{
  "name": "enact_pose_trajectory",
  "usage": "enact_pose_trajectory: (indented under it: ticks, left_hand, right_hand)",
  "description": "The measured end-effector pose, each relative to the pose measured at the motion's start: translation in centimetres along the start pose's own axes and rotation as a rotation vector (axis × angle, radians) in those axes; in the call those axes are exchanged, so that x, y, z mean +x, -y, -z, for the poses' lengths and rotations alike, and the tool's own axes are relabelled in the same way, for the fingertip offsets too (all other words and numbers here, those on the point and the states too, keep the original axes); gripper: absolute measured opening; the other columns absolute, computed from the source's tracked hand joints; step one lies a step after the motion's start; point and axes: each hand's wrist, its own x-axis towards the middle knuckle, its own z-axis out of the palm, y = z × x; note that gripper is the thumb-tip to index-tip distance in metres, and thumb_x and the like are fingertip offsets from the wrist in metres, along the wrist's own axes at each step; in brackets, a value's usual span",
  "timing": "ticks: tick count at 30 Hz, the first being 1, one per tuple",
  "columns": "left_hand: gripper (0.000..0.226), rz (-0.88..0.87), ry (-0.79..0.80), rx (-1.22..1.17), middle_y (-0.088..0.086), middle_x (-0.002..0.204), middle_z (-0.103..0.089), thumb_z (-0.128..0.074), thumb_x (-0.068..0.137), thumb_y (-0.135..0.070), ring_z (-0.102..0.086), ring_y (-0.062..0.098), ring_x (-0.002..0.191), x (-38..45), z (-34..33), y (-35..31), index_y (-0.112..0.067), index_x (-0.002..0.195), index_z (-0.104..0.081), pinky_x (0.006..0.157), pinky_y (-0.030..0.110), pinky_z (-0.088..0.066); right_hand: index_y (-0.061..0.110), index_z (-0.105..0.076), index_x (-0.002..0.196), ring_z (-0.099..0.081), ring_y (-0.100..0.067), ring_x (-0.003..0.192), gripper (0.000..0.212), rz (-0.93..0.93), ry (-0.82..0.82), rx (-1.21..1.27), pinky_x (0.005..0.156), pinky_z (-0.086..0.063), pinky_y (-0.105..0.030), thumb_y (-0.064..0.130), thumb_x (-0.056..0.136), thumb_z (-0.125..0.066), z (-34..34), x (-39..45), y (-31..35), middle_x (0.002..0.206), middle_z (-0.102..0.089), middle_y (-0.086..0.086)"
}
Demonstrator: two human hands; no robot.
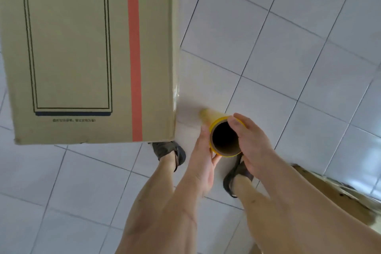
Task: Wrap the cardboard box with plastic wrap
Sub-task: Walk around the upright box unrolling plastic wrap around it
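A tall cardboard box with a black line drawing and an orange stripe stands on the tiled floor at the upper left. A roll of plastic wrap on a cardboard tube with yellow edges sits just right of the box's lower right corner, its open end facing me. A sheet of clear film stretches from the roll to the box's right edge. My left hand holds the tube from the left and below. My right hand grips it from the right, thumb over the rim.
White floor tiles spread to the right and below. My two feet in dark sandals stand just under the box's corner and under the roll. A flattened piece of brown cardboard lies at the lower right.
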Motion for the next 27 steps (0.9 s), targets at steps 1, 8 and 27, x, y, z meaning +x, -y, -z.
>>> enact_pose_trajectory:
  ticks: [1,8,27]
  left_hand:
    - [0.054,0.015,-0.003,-0.025,-0.009,0.115,-0.078,-0.043,0.1,-0.06,-0.071,0.003,0.11,0.2,-0.2,0.0,-0.023,0.135,-0.06,0.089,0.023,-0.055]
    - [0.086,-0.025,-0.105,0.011,-0.003,0.133,-0.068,-0.061,0.077,-0.08,-0.061,0.011,0.126,1.9,-2.6,-0.3,-0.026,0.143,-0.051,0.11,0.037,-0.044]
    - [0.038,-0.163,-0.184,-0.15,-0.015,0.112,-0.078,-0.037,0.108,-0.051,-0.067,0.002,0.114,3.0,-7.7,-3.6,-0.03,0.122,-0.066,0.106,0.028,-0.047]
  right_hand:
    - [0.032,-0.064,0.126,-0.058,-0.014,0.112,0.034,0.024,0.007,-0.047,0.098,-0.045,-0.031,0.04,0.093,-0.065,0.1,0.2,0.5,0.121,-0.063,0.006]
    - [0.043,-0.053,0.136,-0.051,-0.011,0.125,0.074,-0.087,0.144,-0.139,0.111,-0.038,-0.042,0.072,0.069,-0.068,2.0,2.4,1.5,0.133,-0.057,0.014]
    - [0.033,-0.055,0.137,-0.046,-0.014,0.127,0.066,-0.047,0.213,-0.327,0.107,-0.03,-0.035,0.075,0.088,-0.041,2.2,6.3,8.9,0.134,-0.054,0.008]
